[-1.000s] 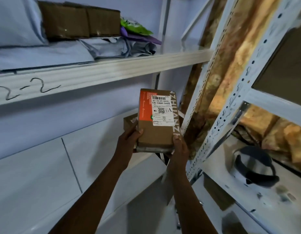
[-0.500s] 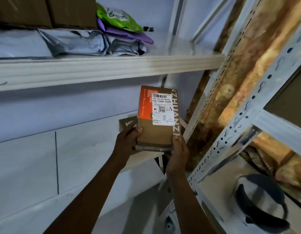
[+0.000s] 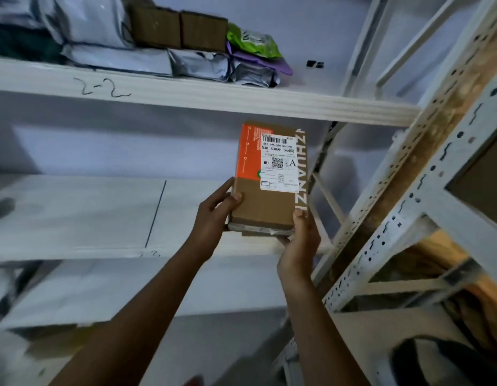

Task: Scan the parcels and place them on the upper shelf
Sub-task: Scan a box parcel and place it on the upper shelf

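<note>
Two hands (image 3: pixel 213 215) (image 3: pixel 298 246) around one parcel (image 3: pixel 265 201)

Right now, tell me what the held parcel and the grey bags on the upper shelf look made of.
Parcel: brown cardboard, matte, with a white paper label. Grey bags: likely thin plastic mailers, crinkled with a dull sheen.

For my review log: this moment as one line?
left hand, right hand: grip cardboard parcel | label: visible | upper shelf: parcel not yet placed
</note>
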